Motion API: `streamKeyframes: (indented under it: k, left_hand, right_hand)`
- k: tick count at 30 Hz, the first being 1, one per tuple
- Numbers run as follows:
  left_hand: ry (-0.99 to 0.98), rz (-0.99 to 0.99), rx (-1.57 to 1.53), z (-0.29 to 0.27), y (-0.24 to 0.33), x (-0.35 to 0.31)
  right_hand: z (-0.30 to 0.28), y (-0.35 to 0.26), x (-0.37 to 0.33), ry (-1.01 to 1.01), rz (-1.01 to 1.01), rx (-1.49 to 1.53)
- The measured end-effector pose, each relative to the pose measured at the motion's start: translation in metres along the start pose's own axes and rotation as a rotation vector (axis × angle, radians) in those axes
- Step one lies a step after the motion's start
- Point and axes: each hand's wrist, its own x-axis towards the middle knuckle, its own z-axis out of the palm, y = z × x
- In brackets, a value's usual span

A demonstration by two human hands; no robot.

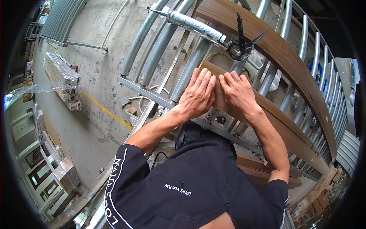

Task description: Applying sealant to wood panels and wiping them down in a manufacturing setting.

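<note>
A brown wood-grain board (283, 119) lies across the roller conveyor and runs away to the lower right. My left hand (198, 94) bends over its near left end, fingers side by side. Close beside it, my right hand (241, 94) grips the same board with curled fingers over its upper edge. Both thumbs are hidden. Just beyond my hands a caulking gun rests on the rollers, its white sealant tube (198, 26) pointing left and its black handle (241, 40) standing up.
A second long brown board (274, 45) lies on the rollers (190, 68) farther off. More brown boards (253, 168) sit below the conveyor on my right. Wrapped stacked profiles (63, 78) stand on the concrete floor at left, near a yellow line (106, 110).
</note>
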Motion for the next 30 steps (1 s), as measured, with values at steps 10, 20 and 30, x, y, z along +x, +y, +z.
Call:
streamKeyframes:
  k: [10,20,30]
  left_hand:
    - [-0.097,0.042,0.111,-0.013,-0.001,0.02]
    - [-0.124,0.21,-0.07,0.007,0.034,0.031]
    - [-0.114,0.33,-0.085,0.007,0.028,0.048]
  right_hand:
    - [-0.014,0.024,-0.033,0.166,0.106,0.314]
    - [-0.017,0.022,-0.096,0.127,0.16,0.149]
    - [-0.007,0.012,-0.099,0.064,0.251,0.136]
